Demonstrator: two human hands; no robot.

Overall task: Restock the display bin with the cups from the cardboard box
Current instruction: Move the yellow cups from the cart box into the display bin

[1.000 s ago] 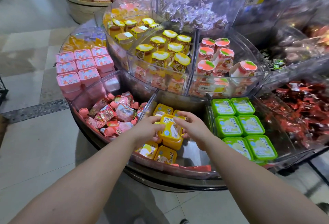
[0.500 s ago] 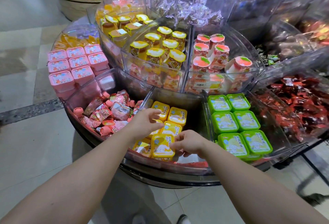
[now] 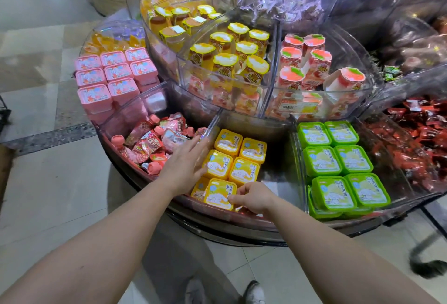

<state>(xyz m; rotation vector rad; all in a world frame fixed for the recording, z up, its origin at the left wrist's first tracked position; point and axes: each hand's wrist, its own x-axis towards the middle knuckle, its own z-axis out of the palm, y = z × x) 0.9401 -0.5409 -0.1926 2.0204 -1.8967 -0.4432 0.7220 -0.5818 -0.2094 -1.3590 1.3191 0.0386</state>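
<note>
1. Square cups (image 3: 232, 158) sit in the front middle bin (image 3: 278, 182) of a round display.
2. Pouches (image 3: 150, 146) fill the bin to its left; more cups (image 3: 338, 161) lie to its right.
3. Tall cups (image 3: 229, 54) stand in the raised tier behind.

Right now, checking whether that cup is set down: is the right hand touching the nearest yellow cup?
Touching. The head view shows the right hand's fingers curled against the nearest yellow cup's right edge, no gap.

Right hand's fingertips (image 3: 238, 208) behind yellow cup (image 3: 219, 193)
</note>
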